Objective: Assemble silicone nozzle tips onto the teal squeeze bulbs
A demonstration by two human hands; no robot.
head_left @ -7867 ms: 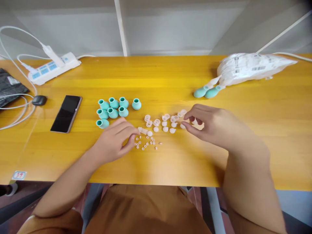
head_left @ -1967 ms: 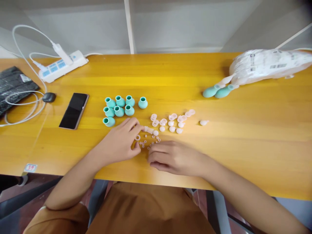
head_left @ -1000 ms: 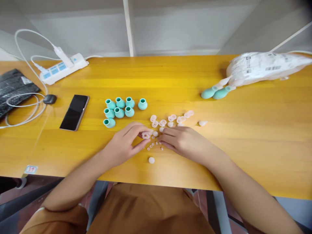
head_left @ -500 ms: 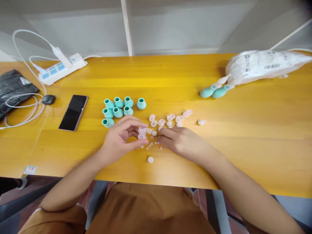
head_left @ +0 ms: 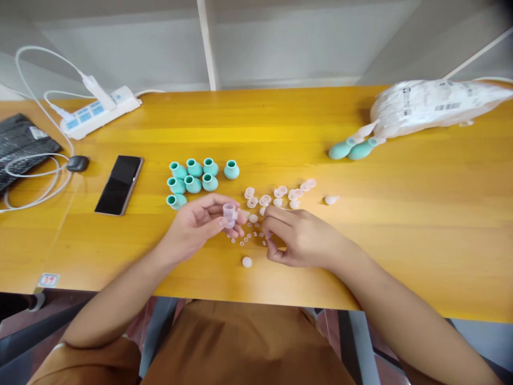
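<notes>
My left hand (head_left: 196, 227) pinches a small translucent pink cup-shaped part (head_left: 229, 214) between thumb and fingers, held upright just above the yellow table (head_left: 401, 224). My right hand (head_left: 301, 238) rests beside it with fingers curled in a pinch over several tiny pink rings (head_left: 246, 238); what it holds is too small to make out. A single pink cap (head_left: 247, 262) lies in front of both hands. More pink caps (head_left: 276, 195) sit in a loose row behind the hands. Several teal bulb-shaped pieces (head_left: 192, 179) stand grouped behind my left hand.
A black phone (head_left: 119, 184) lies at the left. A white power strip (head_left: 100, 109), cables and a dark pouch (head_left: 20, 147) fill the far left corner. A white plastic bag (head_left: 428, 104) with two teal bulbs (head_left: 350, 149) at its mouth lies far right.
My left hand has lifted the pink cup off the table and turned it upright. My right hand has curled its fingers and drawn back slightly from the small rings.
</notes>
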